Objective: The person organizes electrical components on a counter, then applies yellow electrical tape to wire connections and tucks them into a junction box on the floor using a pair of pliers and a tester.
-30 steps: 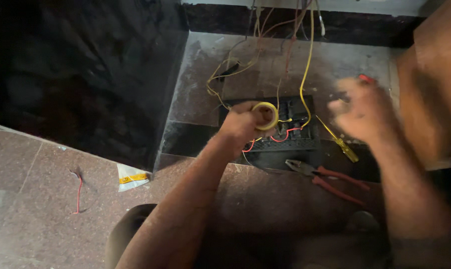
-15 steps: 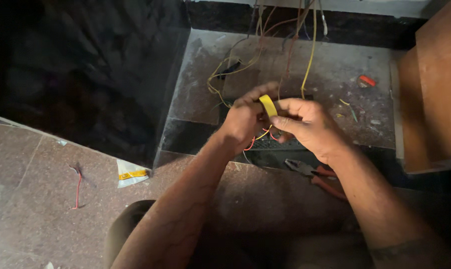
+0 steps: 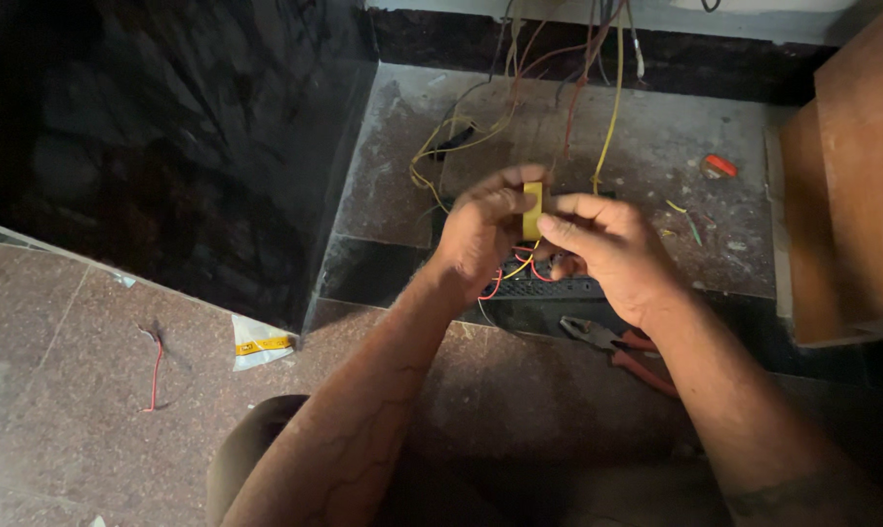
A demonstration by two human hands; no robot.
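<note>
Right now both hands meet over the middle of the view, at about 12 o'clock from the person's body. The left hand (image 3: 485, 229) has its grip pinched on a yellow tape roll (image 3: 532, 210), seen edge-on, thumb on the near side and fingers curled over the top. The right hand (image 3: 602, 249) comes in from 3 o'clock; its fingertips are pressed together against the roll's right edge, though whether they pinch a loose tape end or the roll itself cannot be told.

Just beneath the hands, at 6 o'clock from the roll, lies a black switch board (image 3: 549, 288) with red and yellow wires looping out of it. A bundle of wires (image 3: 559, 88), yellow, red and dark, hangs down from 12 o'clock and reaches toward the hands. All this sits on a grey stone ledge (image 3: 656, 156) that is dusty and scattered with small wire offcuts.

At 5 o'clock from the hands, a pair of pliers (image 3: 617, 351) with red handles lies on the reddish stone floor (image 3: 71, 390), jaws pointing toward 10 o'clock. A small orange object (image 3: 720, 166) rests on the ledge at 2 o'clock, well apart from the hands. Far off at 8 o'clock lie a white packet (image 3: 256, 342) with a yellow label and a short red wire scrap (image 3: 156, 366). A wooden panel (image 3: 851, 166) stands along the right side at 3 o'clock.
</note>
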